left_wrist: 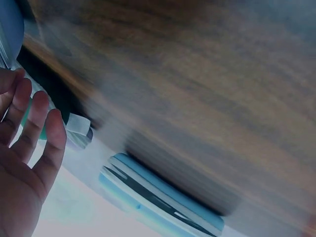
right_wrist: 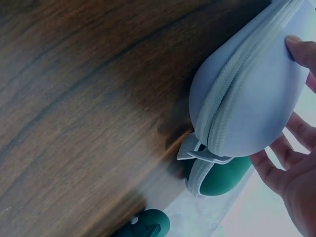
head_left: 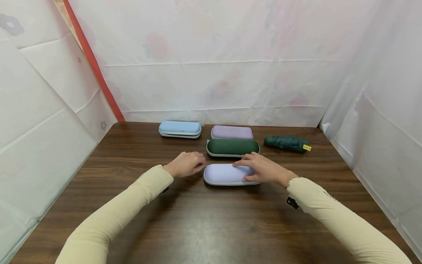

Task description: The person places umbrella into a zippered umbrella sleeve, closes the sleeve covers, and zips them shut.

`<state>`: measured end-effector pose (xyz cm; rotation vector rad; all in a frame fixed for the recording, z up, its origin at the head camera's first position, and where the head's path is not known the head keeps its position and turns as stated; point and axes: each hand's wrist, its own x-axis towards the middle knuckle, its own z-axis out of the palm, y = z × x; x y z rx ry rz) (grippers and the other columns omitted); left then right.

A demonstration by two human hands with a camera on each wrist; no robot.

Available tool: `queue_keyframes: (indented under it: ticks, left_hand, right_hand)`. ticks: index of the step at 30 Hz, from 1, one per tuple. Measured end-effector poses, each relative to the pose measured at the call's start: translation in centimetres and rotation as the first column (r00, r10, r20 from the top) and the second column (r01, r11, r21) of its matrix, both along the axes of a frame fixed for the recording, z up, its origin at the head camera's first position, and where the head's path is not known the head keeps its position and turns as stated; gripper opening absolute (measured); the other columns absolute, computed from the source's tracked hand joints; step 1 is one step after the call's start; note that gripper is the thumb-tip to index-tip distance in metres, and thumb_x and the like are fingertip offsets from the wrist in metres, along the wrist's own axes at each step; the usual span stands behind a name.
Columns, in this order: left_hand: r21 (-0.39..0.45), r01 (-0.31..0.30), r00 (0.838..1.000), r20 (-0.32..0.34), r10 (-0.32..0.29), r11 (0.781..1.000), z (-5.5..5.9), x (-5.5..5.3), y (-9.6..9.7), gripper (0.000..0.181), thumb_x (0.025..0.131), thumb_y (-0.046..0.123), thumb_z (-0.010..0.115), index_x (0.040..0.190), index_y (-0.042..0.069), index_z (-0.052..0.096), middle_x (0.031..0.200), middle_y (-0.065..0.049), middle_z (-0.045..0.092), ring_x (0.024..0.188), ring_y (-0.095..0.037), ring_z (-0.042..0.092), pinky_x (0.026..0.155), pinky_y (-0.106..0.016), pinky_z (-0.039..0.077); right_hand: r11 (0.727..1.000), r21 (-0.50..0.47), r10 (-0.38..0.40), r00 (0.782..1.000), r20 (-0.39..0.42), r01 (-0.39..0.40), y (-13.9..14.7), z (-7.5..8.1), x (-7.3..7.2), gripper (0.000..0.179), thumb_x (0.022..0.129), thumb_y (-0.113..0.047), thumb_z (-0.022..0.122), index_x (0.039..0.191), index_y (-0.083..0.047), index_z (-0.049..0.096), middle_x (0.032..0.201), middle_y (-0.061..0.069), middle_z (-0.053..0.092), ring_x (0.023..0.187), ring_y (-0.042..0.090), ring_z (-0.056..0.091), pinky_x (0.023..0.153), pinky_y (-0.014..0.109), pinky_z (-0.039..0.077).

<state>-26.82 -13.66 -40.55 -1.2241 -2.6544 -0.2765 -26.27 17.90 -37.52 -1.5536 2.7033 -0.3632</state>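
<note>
A pale lavender zippered glasses case (head_left: 224, 173) lies lengthwise across the table in front of the person. The right hand (head_left: 263, 168) holds its right end, thumb on the near side of the lid and fingers along the far side. Zipper teeth and a fabric tab (right_wrist: 188, 147) show at that end in the right wrist view. At the case's left end is the left hand (head_left: 187, 164). Its thumb and index fingertips meet close beside the case; whether a zipper pull is between them is hidden. The other left fingers (left_wrist: 37, 116) are loosely bent.
Just behind lies a dark green glasses case (head_left: 232, 147), with a purple case (head_left: 232, 132) behind it. A light blue case (head_left: 180, 128) is at the back left. A folded dark green umbrella (head_left: 286, 143) with a yellow tag lies right. Floral sheeting (head_left: 211, 84) hangs behind the table.
</note>
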Motion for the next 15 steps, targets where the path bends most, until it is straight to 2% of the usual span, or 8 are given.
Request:
queue_keyframes:
  ticks: [9, 15]
  left_hand:
    - [0.035, 0.008, 1.000, 0.021, -0.008, 0.999, -0.09, 0.66, -0.53, 0.019, 0.090, 0.008, 0.062, 0.074, 0.018, 0.058, 0.074, 0.007, 0.050, 0.067, -0.009, 0.048, 0.047, -0.024, 0.036]
    - [0.031, 0.008, 1.000, 0.030, -0.009, 0.999, -0.16, 0.98, -0.88, 0.017, 0.090, 0.009, 0.061, 0.076, 0.017, 0.060, 0.075, 0.007, 0.052, 0.066, -0.008, 0.049, 0.049, -0.024, 0.039]
  right_hand:
    - [0.999, -0.033, -0.008, 1.000, -0.023, 0.007, -0.03, -0.30, 0.44, 0.050, 0.083, -0.029, 0.076, 0.128, -0.015, 0.060, 0.113, 0.008, 0.059, 0.094, 0.022, 0.050, 0.079, 0.038, 0.043]
    - [0.997, -0.044, -0.064, 0.998, -0.007, 0.063, -0.11, -0.35, 0.84, 0.049, 0.083, -0.026, 0.076, 0.128, -0.014, 0.061, 0.110, 0.009, 0.059, 0.097, 0.022, 0.052, 0.084, 0.043, 0.042]
